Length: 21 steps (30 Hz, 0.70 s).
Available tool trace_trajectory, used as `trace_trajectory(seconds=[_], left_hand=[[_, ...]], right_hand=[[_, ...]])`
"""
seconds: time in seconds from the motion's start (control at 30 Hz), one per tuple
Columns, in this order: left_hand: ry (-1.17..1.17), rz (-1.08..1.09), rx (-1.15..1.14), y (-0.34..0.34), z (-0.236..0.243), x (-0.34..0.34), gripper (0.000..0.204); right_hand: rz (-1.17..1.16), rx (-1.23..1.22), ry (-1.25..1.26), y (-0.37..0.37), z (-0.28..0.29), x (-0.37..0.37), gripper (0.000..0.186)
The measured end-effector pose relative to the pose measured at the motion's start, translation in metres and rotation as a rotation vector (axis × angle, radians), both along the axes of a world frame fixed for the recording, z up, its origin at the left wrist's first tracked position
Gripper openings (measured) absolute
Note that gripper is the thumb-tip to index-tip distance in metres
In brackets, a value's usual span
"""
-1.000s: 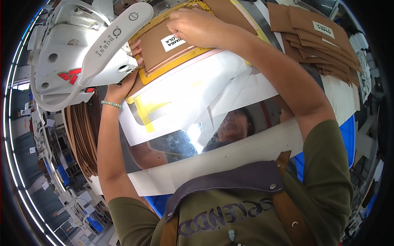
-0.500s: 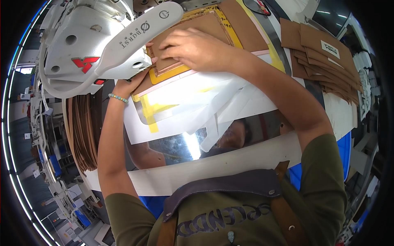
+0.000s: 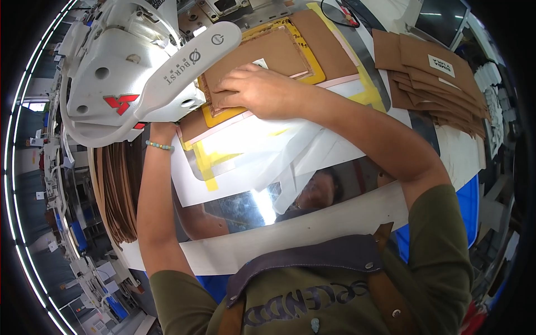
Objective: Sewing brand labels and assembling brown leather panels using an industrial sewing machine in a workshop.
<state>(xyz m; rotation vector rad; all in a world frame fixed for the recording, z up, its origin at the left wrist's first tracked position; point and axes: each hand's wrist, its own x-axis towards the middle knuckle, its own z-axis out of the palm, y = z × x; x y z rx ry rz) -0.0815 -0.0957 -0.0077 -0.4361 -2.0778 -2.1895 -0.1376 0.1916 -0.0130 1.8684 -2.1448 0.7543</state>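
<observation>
My right hand point(image 3: 257, 92) lies over a brown piece point(image 3: 251, 47) inside a yellow rimmed template point(image 3: 312, 68), its curved fingers apart on the surface. A small part of a white label shows above my fingertips. My left hand point(image 3: 163, 129) reaches beneath the white machine head point(image 3: 95, 78), its fingers hidden there. The template rests on a larger brown sheet point(image 3: 321, 44), over white paper point(image 3: 212, 167) with strips of yellow tape. Translucent strips point(image 3: 290, 178) lie on the paper below my right forearm.
A stack of brown pieces point(image 3: 424, 89), the top labelled, sits at right beside a dark screen point(image 3: 438, 22). Brown strips point(image 3: 114, 195) are piled at left. A mirror-like plate point(image 3: 240, 215) and board edge point(image 3: 296, 240) lie before me; blue bins point(image 3: 466, 206) stand below.
My right hand has come down from the label and spread its fingers on the brown piece. My left hand's fingers, partly seen earlier beside the template, are now out of sight under the machine head.
</observation>
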Motion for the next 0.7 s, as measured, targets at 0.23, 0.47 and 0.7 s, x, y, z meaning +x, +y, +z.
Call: trace_trajectory(seconds=[0.23, 0.47, 0.7], left_hand=[[0.012, 0.225, -0.647, -0.018, -0.014, 0.004, 0.049], [0.212, 0.126, -1.059, 0.013, 0.002, 0.006, 0.030], [0.224, 0.142, -1.113, 0.007, 0.000, 0.003, 0.026]], right_hand=[[-0.010, -0.062, -0.118, 0.000, -0.004, -0.002, 0.040], [-0.012, -0.107, -0.136, -0.002, -0.008, -0.004, 0.033], [-0.007, -0.061, -0.094, -0.003, -0.002, -0.004, 0.032]])
